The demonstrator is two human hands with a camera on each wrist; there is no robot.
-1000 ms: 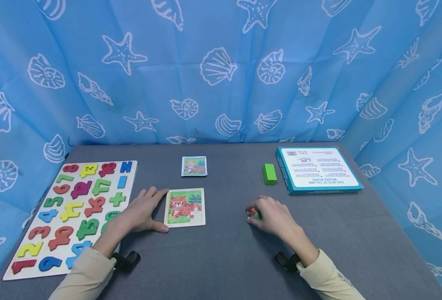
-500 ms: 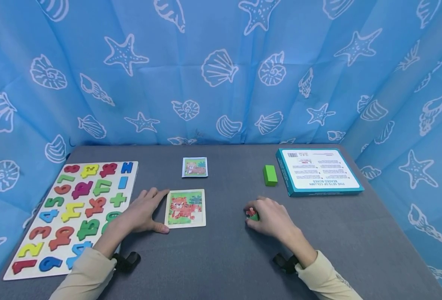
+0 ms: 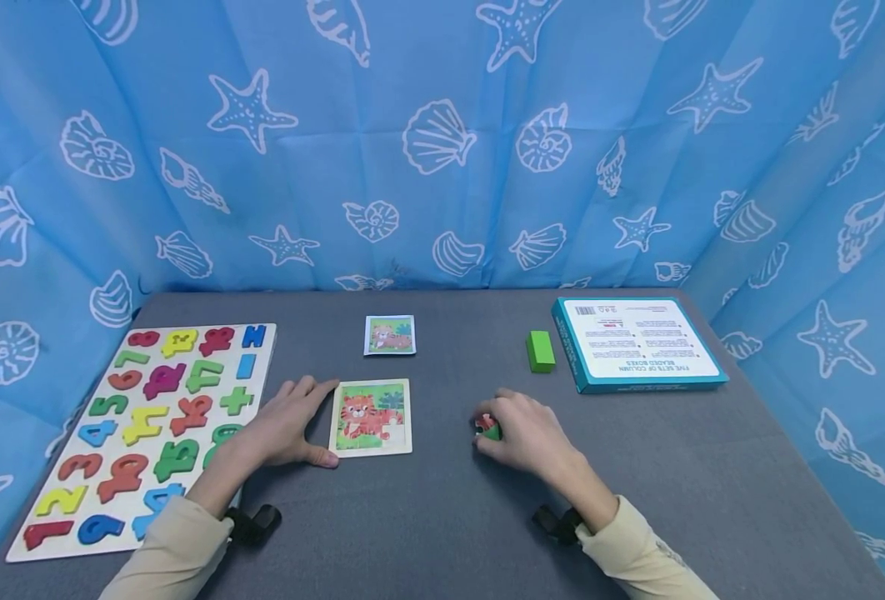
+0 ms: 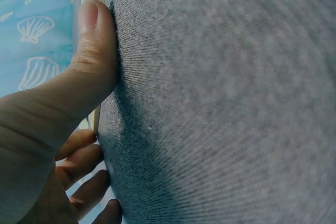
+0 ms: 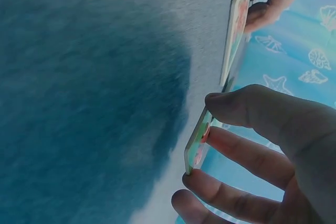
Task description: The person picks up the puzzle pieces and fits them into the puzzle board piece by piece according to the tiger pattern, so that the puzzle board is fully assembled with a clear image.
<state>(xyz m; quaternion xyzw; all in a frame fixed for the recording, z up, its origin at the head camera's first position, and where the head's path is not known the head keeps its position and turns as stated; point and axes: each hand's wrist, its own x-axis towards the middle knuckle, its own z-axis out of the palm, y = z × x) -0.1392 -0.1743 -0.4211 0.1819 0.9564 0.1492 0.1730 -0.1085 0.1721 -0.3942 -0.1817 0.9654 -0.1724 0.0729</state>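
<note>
In the head view, a wooden tiger jigsaw puzzle (image 3: 363, 417) lies flat in its pale frame, with a pale bare patch at its lower right. My left hand (image 3: 281, 429) is at the puzzle's left side, its index fingertip by the upper left corner and its thumb by the lower left one. To the right of the puzzle and apart from it, my right hand (image 3: 528, 432) pinches a small red and green puzzle piece (image 3: 490, 427) between thumb and fingers. The right wrist view shows this puzzle piece (image 5: 198, 142) edge-on, tilted up off the table.
Behind the puzzle lies a small tiger picture card (image 3: 390, 335). A number board (image 3: 142, 433) with raised coloured digits takes up the left side, under the left forearm. A green block (image 3: 540, 351) and a flat teal box (image 3: 641, 343) lie at the back right, before a blue curtain (image 3: 442, 167).
My right hand has shifted slightly left toward the puzzle, carrying the piece with it. The left hand and the puzzle stay where they were.
</note>
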